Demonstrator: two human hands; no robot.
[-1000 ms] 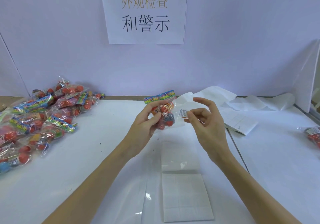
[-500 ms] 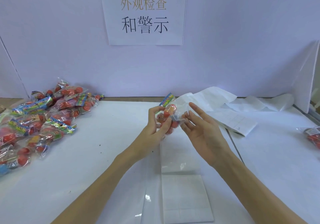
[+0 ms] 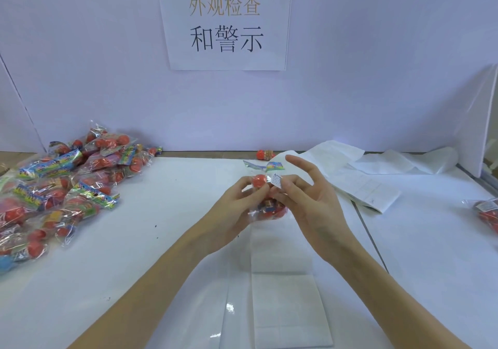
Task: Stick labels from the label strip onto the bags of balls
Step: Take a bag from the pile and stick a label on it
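Above the table's middle my left hand grips a clear bag of red balls with a colourful header. My right hand presses a small white printed label against the bag with its thumb and middle fingers, while the index finger sticks up. The label strip, a white folded sheet of labels, lies flat on the table under my forearms.
A heap of several ball bags fills the left of the white table. One bag with a label lies at the right edge. Folded label sheets and crumpled backing paper lie at the back right. A loose red ball sits by the wall.
My left hand turned the bag over and lowered it slightly. My right hand brought the label against the bag and now presses it on.
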